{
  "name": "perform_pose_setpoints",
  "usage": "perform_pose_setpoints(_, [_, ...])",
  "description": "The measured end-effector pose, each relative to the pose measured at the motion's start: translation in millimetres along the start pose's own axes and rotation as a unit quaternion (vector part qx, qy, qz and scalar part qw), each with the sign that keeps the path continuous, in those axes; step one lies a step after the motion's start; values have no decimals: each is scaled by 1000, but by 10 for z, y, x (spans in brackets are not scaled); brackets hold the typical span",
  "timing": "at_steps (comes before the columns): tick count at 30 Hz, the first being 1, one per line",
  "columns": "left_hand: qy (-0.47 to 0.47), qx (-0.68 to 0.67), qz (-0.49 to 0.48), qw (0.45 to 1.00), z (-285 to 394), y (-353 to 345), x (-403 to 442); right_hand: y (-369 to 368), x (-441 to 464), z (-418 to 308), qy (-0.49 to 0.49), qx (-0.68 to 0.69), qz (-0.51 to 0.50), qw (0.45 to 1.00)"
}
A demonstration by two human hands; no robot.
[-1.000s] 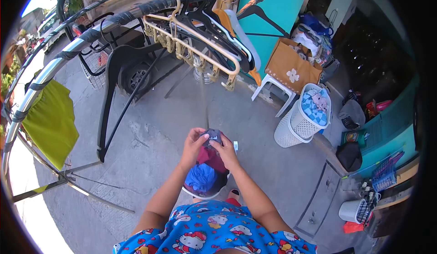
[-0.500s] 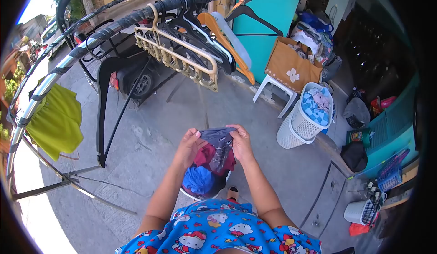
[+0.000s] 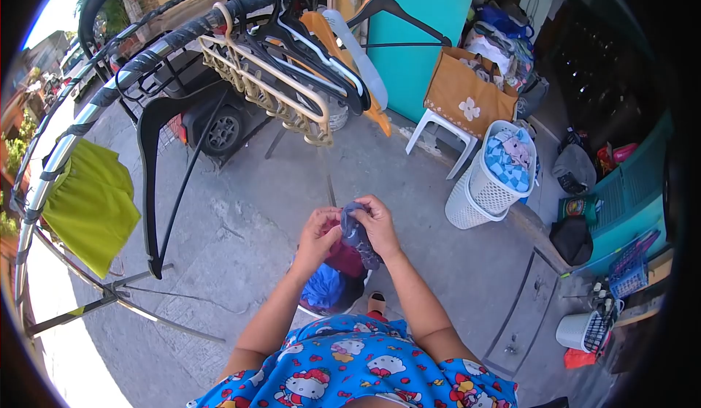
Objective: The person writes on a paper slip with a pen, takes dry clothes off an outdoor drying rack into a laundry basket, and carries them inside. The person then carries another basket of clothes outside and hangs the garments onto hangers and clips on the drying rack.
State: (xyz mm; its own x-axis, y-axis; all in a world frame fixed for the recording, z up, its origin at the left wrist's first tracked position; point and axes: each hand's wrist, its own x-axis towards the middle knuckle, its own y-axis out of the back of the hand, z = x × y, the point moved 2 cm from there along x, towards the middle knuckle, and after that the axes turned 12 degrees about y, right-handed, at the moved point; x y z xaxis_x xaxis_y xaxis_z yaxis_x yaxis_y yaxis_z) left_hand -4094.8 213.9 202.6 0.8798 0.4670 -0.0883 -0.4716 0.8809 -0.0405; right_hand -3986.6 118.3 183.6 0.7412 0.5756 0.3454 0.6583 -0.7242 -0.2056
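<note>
In front of my waist, my right hand [image 3: 377,227] is closed on a small dark grey printed garment [image 3: 358,238], bunched up and hanging down. My left hand [image 3: 318,235] is pinched at the garment's left edge, its fingertips close to my right hand. Just below my hands stands a white-rimmed container [image 3: 312,311], partly hidden by my arms and shirt. In it lie a bright blue cloth [image 3: 323,288] and a maroon cloth [image 3: 345,259].
A round metal rack [image 3: 171,51] carries several hangers, a beige clip hanger [image 3: 274,90] and a yellow-green garment [image 3: 91,207]. A large black hanger [image 3: 148,181] hangs at left. Stacked white baskets [image 3: 475,207] and a brown bag [image 3: 467,97] on a white stool [image 3: 443,136] stand at right.
My hands have come together, and the grey garment, stretched between them before, is now gathered up near my right hand. The view has shifted slightly.
</note>
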Motion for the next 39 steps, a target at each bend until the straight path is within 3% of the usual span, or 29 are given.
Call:
perform_pose_setpoints(3, [-35,23,44,998,12,-11,-7,-106,10,-98,74,-138,3,988])
perform_pose_setpoints(6, [-80,94,120,985,7,8,31,-191,12,-151,103,-193,34,975])
perform_pose_setpoints(9, [-46,102,170,979,63,128,73,-168,27,-161,88,-191,44,977])
perform_pose_setpoints(12, [-3,-36,157,987,61,354,159,-88,2,-209,36,-189,-2,981])
perform_pose_setpoints(13, [31,-108,129,985,66,351,167,-64,-29,-164,62,-246,-35,967])
perform_pose_setpoints(16, [131,-322,53,936,39,241,190,-37,-98,83,58,-266,-60,960])
perform_pose_setpoints(17, [124,-302,63,943,-45,212,236,-17,-79,144,3,-279,-78,957])
perform_pose_setpoints(20, [110,-270,77,954,45,177,301,-132,185,-46,111,-227,51,966])
perform_pose_setpoints(22, [99,-269,57,956,258,139,309,-340,404,-660,181,-220,91,954])
perform_pose_setpoints(24, [89,-250,45,963,426,153,386,-550,580,-1112,283,-273,105,913])
perform_pose_setpoints(27, [95,-314,5,945,660,148,486,-819,784,-1329,360,-347,87,862])
perform_pose_setpoints(31, [84,-341,-41,935,783,179,563,-901,890,-1312,386,-361,78,846])
perform_pose_setpoints(34, [81,-334,-61,937,844,183,588,-837,909,-1347,334,-316,56,886])
perform_pose_setpoints(39, [48,-295,-78,951,874,124,642,-708,1035,-1184,174,-102,56,978])
